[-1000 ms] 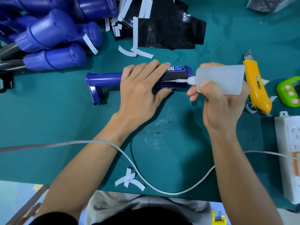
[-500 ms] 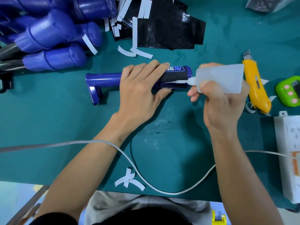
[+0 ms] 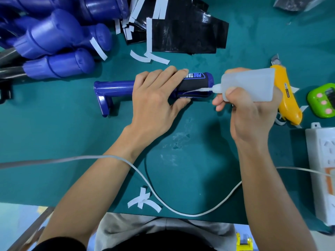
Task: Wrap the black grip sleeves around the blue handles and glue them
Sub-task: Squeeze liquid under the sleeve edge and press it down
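A pile of rounded blue plastic handles (image 3: 54, 35) crowds the far left of the teal tabletop (image 3: 54, 142). Beyond the work lie a stack of glossy black sleeve sheets (image 3: 190, 33) and curled white paper strips (image 3: 148, 57). A yellow utility knife (image 3: 288, 98) lies just behind the right hand (image 3: 252, 115), partly hidden by it. A green timer (image 3: 324, 100) and a white power strip (image 3: 324, 169) sit at the right edge, and a white cable (image 3: 199, 213) loops across the near side.

At the centre lies a blue tubular handle (image 3: 116, 86) with an angled foot at its left end. Its right end is wrapped in a matte black grip sleeve (image 3: 195, 86) with blue lettering. The left hand (image 3: 155, 105) grips it, fingers curled over the sleeve and thumb on the near side. The right hand's fingers clench a translucent soft plastic glue bottle (image 3: 252, 84), its white nozzle touching the sleeve's seam.
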A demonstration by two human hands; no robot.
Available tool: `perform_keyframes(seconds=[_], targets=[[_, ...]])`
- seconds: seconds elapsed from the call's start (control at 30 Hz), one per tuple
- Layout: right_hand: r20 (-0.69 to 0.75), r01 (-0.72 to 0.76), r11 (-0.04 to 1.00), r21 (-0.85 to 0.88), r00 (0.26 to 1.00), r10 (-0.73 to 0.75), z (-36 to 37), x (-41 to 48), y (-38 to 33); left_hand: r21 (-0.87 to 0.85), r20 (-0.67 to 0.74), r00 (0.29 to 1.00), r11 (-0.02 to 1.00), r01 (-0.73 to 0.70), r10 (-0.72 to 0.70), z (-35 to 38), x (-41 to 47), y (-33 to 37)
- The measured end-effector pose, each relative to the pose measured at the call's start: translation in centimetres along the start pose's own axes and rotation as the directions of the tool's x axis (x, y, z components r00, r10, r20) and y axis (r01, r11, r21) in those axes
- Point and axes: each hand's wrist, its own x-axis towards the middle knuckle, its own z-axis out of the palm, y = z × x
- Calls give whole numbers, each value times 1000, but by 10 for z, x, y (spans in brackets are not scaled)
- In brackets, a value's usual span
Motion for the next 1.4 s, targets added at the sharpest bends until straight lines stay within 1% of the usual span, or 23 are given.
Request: perform_keyframes(seconds=[0.17, 0.33, 0.43, 0.6, 0.73, 0.87, 1.0, 1.1, 1.23, 1.4], targets=[[-1, 27, 1000, 8, 1000, -27, -4, 1, -2, -4, 11, 1000, 1000, 1, -1, -2, 1, 2], [-40, -2, 1000, -21, 999, 1, -6, 4, -4, 0, 21, 1000, 1000, 13, -13, -3, 1, 2], [-47, 21, 1000, -17, 999, -21, -10, 4, -6, 2, 29, 1000, 1000, 11, -11, -4, 1, 3], [-60, 17, 998, -66, 998, -20, -14, 8, -4, 19, 31, 999, 1000, 10, -10, -4, 1, 1], [-103, 10, 999, -51, 995, -15, -18, 8, -5, 18, 35, 999, 1000, 8, -8, -3, 1, 2], [-87, 4, 998, -64, 996, -10, -20, 10, -5, 16, 26, 1000, 1000, 4, -5, -3, 1, 1], [-104, 20, 998, -55, 994, -26, -24, 10, -6, 17, 33, 999, 1000, 6, -7, -2, 0, 2], [-84, 11, 998, -70, 996, -17, -25, 11, -5, 15, 29, 1000, 1000, 2, -3, -3, 0, 1], [-93, 18, 999, -36, 995, -21, -28, 11, -6, 13, 33, 999, 1000, 5, -5, -1, 0, 1], [-51, -6, 999, -48, 999, 4, -30, 12, -7, 11, 29, 1000, 1000, 2, -2, -1, 0, 0]])
